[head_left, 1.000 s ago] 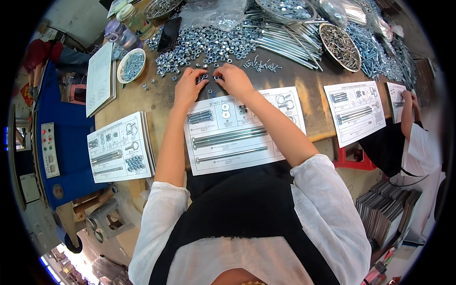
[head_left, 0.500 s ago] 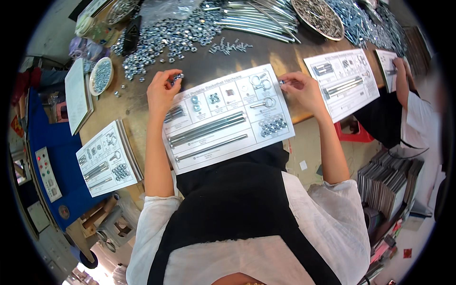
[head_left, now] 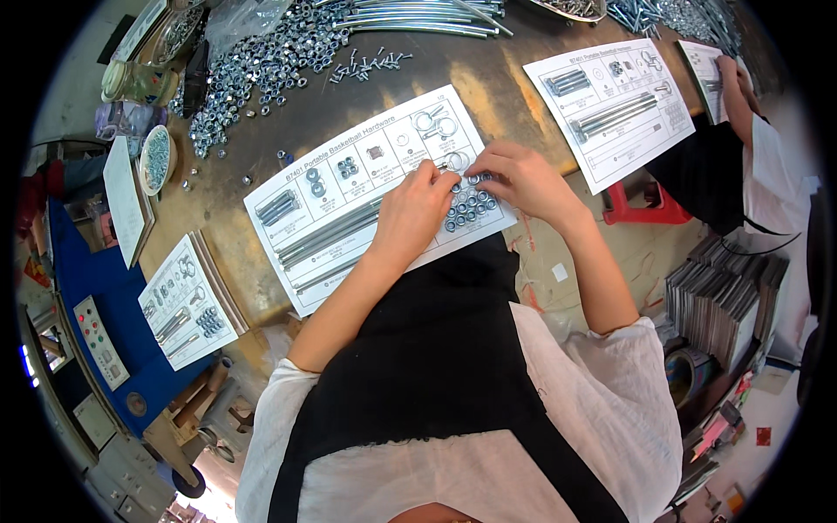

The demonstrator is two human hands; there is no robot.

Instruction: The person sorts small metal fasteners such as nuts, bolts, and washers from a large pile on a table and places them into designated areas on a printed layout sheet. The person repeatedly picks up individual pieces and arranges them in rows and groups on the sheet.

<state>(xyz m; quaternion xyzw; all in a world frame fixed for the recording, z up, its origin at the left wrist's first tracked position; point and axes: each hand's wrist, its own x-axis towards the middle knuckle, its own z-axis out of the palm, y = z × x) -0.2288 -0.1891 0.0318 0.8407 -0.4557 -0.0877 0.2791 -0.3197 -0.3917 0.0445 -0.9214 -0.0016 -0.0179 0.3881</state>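
A white card (head_left: 344,161) printed with hardware pictures lies at the table's near edge, in front of me. Both hands meet over its right part, beside a cluster of metal nuts (head_left: 471,209); I cannot tell whether those are printed or real. My left hand (head_left: 411,216) has its fingers bunched together at the cluster's left side. On the other side, my right hand (head_left: 530,185) bends its fingers down in a pinch at the cluster's top edge. Whatever either hand holds is hidden by the fingers. A shiny ring clamp (head_left: 455,161) shows just above the fingertips.
A heap of loose nuts (head_left: 253,74) spreads at the far left, with small screws (head_left: 366,65) nearby and long rods (head_left: 418,19) behind. A bowl (head_left: 157,159) and a stack of cards (head_left: 192,301) are left. Another card (head_left: 610,105) and a co-worker's hand (head_left: 728,70) are right.
My hands have come inward from the card's two sides and now meet over its right part. The nuts seen in the fingers before are out of sight. The view has shifted.
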